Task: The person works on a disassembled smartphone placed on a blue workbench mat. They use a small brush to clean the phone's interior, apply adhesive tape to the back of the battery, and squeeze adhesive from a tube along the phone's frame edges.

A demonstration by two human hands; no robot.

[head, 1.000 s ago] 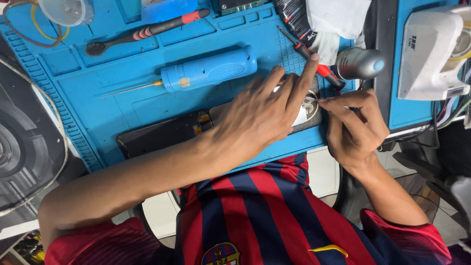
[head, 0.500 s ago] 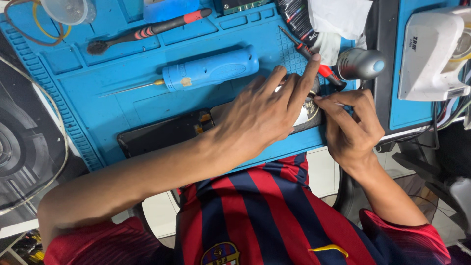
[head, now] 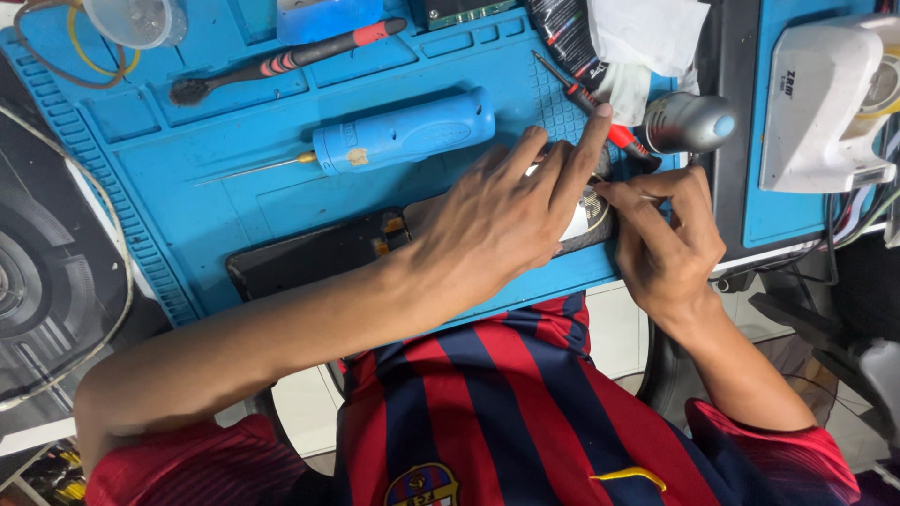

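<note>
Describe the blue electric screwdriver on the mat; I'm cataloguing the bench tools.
The blue electric screwdriver lies flat on the blue work mat, untouched by either hand. Its thick body looks like plastic with a ribbed surface, and a small pale patch sits near the front. A thin metal bit points left. The left hand is nearest.

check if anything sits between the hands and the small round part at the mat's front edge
Nothing visible does. The left hand lies flat on the small round part, and the right hand touches its right side. The red screwdriver lies behind them, apart.
</note>
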